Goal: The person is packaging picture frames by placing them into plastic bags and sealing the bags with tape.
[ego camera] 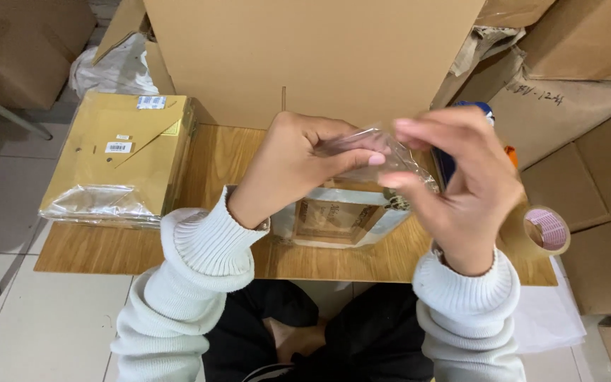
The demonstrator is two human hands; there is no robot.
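Both hands are up over the middle of the small wooden table (213, 159), and they meet on a clear plastic bag (380, 152) that sits over a small framed picture (334, 219). The left hand (291, 166) has thumb and fingers pinched on the bag's top edge, sleeve cuff bunched at the wrist. The right hand (461, 187) comes in from the other side, fingertips closed on the same crinkled film, a little blurred, so the exact pinch is hard to read, but the plastic is clearly caught between the fingers. The framed picture lies on the table just below the hands, near the front edge, its lower part wrapped in the film. Directly behind stands a big open cardboard box (312, 56), its flap upright. To the left, a flat yellowish carton (118, 152) rests on the table corner with a plastic-wrapped bundle (100, 205) at its near end. On the right edge, a roll of brown packing tape (542, 230) sits just beside the right wrist, and a blue object (475, 107) peeks out behind the right hand. More cardboard boxes (581, 106) are stacked on the right.
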